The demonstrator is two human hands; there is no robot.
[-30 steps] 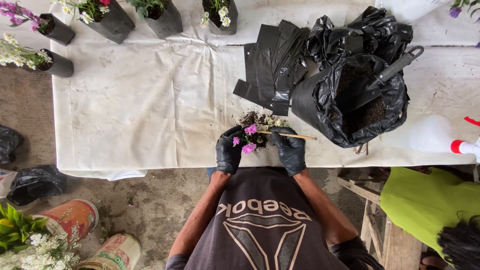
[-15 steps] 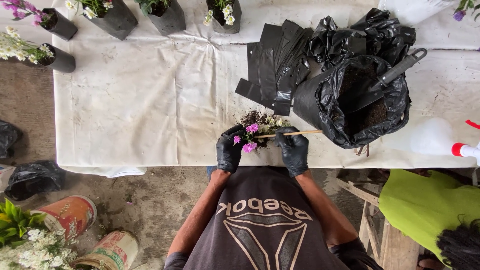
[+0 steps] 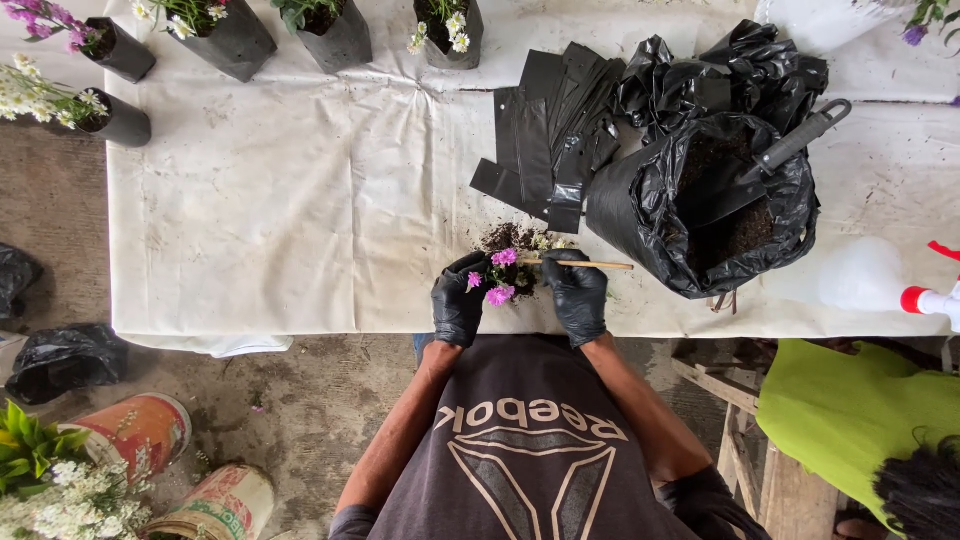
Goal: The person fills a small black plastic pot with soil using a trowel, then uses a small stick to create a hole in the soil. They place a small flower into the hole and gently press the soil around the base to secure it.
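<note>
My left hand (image 3: 458, 303) cups the pink-flowered plant (image 3: 502, 272); my right hand (image 3: 577, 292) pinches a thin stick (image 3: 590, 265). Prodding too hard could snap stems or scatter soil over the table (image 3: 300, 220).

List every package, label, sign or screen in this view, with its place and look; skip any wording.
Large soil bag: right of the gloved hands, open black plastic sack, trowel inside.
Flat grow bags: table centre, stacked black plastic sleeves.
Labelled cans: two on the floor at lower left, cylindrical, red-orange and cream wrappers.
Shirt print: wearer's dark shirt, pale lettering and emblem.
No signs or screens show.
</note>
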